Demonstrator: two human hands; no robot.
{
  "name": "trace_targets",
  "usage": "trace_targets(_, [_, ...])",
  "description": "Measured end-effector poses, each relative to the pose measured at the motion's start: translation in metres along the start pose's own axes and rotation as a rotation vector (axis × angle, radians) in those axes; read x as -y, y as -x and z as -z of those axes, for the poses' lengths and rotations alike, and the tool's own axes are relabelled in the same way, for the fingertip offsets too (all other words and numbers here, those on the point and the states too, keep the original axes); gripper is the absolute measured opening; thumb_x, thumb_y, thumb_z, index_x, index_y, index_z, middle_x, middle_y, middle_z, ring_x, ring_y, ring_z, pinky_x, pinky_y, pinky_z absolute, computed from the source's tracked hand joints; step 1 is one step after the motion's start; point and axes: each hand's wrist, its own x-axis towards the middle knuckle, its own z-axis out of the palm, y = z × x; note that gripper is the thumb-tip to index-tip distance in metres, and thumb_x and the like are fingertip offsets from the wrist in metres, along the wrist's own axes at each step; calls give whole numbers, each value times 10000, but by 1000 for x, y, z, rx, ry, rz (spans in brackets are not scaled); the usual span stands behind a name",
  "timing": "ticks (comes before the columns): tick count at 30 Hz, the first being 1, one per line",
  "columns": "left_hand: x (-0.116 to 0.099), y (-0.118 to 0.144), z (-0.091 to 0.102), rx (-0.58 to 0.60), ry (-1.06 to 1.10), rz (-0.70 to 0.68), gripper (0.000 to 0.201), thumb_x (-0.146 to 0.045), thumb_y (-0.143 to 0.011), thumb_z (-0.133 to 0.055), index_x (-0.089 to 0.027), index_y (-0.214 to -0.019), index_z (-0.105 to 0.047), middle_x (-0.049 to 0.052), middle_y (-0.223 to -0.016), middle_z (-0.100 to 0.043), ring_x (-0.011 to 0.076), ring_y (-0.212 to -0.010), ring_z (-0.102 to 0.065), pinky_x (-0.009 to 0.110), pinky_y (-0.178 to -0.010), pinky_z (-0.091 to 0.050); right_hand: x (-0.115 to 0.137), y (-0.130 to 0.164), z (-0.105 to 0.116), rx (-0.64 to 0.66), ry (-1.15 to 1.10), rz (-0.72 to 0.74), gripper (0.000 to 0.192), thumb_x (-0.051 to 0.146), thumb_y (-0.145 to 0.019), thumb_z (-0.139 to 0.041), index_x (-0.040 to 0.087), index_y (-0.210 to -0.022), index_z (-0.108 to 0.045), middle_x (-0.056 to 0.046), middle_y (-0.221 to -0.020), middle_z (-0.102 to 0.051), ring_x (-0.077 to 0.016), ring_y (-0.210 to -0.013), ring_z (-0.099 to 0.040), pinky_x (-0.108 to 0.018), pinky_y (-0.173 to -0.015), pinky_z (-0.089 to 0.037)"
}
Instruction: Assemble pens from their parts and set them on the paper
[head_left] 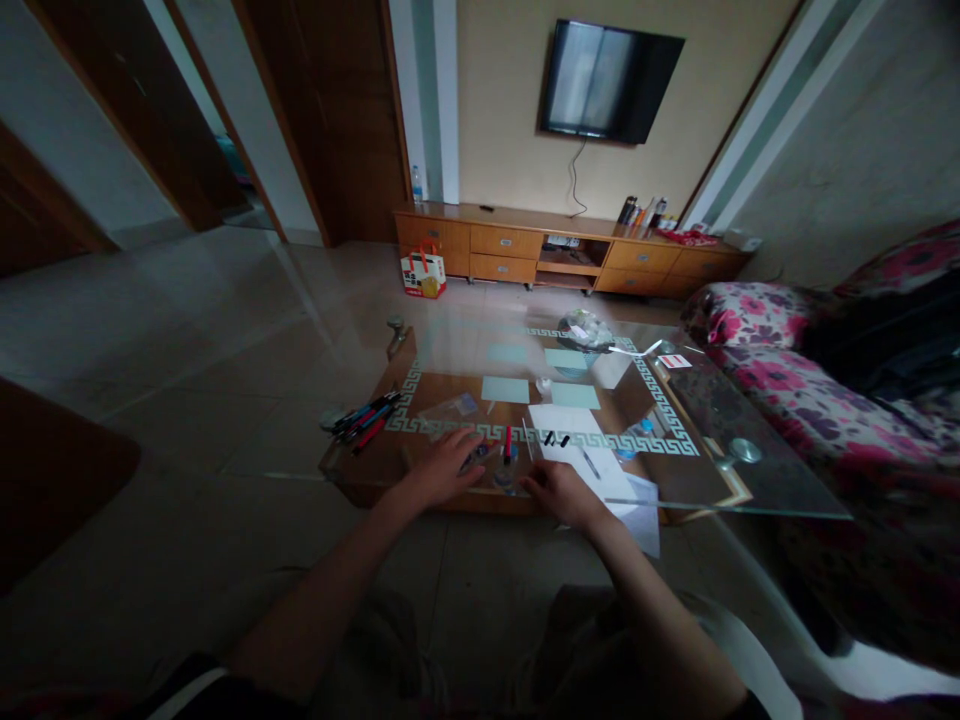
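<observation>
My left hand (444, 468) lies over the near edge of the glass table (757, 480), fingers stretched out and apart. Small dark items show by its fingertips, too blurred to name. To its right, my right hand (564, 493) has its fingers curled together; whatever they hold, if anything, is hidden. Between and just beyond the hands is a red pen cap (508, 443). Several small black pieces (555, 440), which look like pen caps, sit beyond my right hand. A dark pen (590, 462) appears over white paper (611, 480). Left of my left hand lies a pile of pens (366, 422).
A clear plastic sleeve (448, 408) lies beyond my left hand. Farther back are a plastic-wrapped bundle (585, 330) and a red-and-white card (675, 361). A flowered sofa (795, 400) borders the right side; a TV cabinet (502, 240) and a carton (423, 274) stand beyond.
</observation>
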Motion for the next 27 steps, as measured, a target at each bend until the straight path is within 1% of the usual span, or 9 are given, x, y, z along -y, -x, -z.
trace_targets(3, [2,-7,2,6,38,-17,475,-384,-923,-562,-209,-1364,-541,128,-1478,-459,274,-1361,-441,446,-1138,-369,2,-8,2,-103,-70,51,134,284,-952,-536,182,-927,-620,-44,-875,-671,-156,-779,-610,-246,-713,-438])
trace_targets(5, [4,-12,0,-9,78,-49,442,-340,-929,-555,-222,-1354,-551,115,-1437,-501,253,-1322,-483,429,-1129,-389,6,-12,3,-167,-90,94,114,241,-946,-528,191,-1007,-610,-61,-979,-658,-167,-858,-615,-262,-783,-465])
trace_targets(8, [6,-17,-3,-39,124,-92,427,-292,-926,-558,-236,-1349,-553,91,-1379,-551,227,-1270,-525,399,-1108,-422,14,-17,2,-231,-38,120,195,213,-936,-519,205,-1116,-595,-87,-1106,-614,-200,-996,-601,-313,-891,-481])
trace_targets(11, [7,-19,-1,-37,137,-117,402,-264,-923,-561,-248,-1324,-574,77,-1330,-590,217,-1239,-549,388,-1089,-445,22,-22,-5,-233,17,142,330,194,-920,-532,224,-1247,-563,-105,-1183,-580,-232,-1101,-568,-372,-970,-477])
trace_targets(13, [7,-20,2,-27,138,-130,385,-248,-930,-542,-253,-1313,-586,76,-1309,-606,217,-1224,-558,392,-1088,-446,26,-25,-11,-223,41,161,405,206,-916,-552,231,-1320,-535,-122,-1224,-561,-251,-1132,-554,-401,-987,-484])
trace_targets(16, [7,-19,6,-30,147,-126,372,-241,-942,-519,-243,-1306,-594,82,-1298,-610,220,-1219,-557,398,-1081,-451,31,-29,-21,-203,85,170,483,214,-917,-556,247,-1395,-494,-133,-1251,-545,-270,-1133,-550,-424,-968,-505])
trace_targets(19, [7,-20,7,-28,152,-120,353,-244,-943,-521,-231,-1285,-606,84,-1281,-617,219,-1208,-561,391,-1075,-457,33,-30,-27,-195,100,164,446,205,-916,-556,244,-1360,-534,-127,-1240,-553,-268,-1116,-553,-415,-964,-507])
trace_targets(23, [3,-22,7,-33,162,-120,351,-241,-948,-514,-241,-1287,-602,73,-1274,-623,212,-1200,-563,384,-1076,-455,34,-30,-27,-209,81,128,295,202,-934,-527,231,-1206,-636,-110,-1156,-592,-248,-1055,-570,-384,-939,-513])
trace_targets(27, [-1,-21,8,-45,190,-99,355,-243,-943,-520,-252,-1288,-603,72,-1269,-625,214,-1189,-569,387,-1062,-464,32,-29,-29,-246,91,82,340,176,-945,-496,246,-1256,-613,-105,-1147,-603,-246,-1060,-565,-384,-939,-507])
